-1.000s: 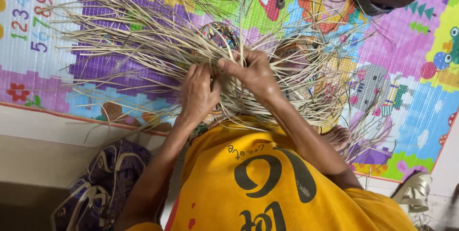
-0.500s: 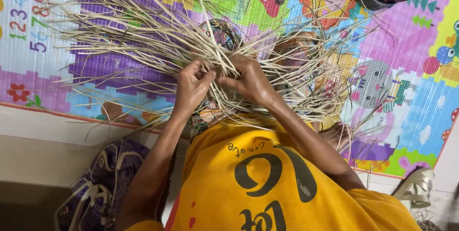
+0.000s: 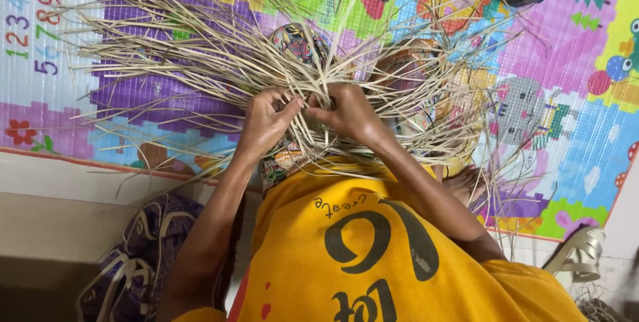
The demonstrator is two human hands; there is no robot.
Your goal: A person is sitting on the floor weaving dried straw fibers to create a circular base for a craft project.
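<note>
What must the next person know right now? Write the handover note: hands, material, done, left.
Left hand: grip closed on a few straw strips at the centre of the bundle.
Right hand: pinching strips right beside it, fingertips nearly meeting the left's.
Material: strips fan out over the lap and the colourful play mat.
Done: strips appear interlaced in the middle, under the hands.
Left: the long ends all around lie loose and unworked.

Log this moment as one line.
left hand: pinching straw strips | right hand: gripping strips | surface: colourful play mat
</note>
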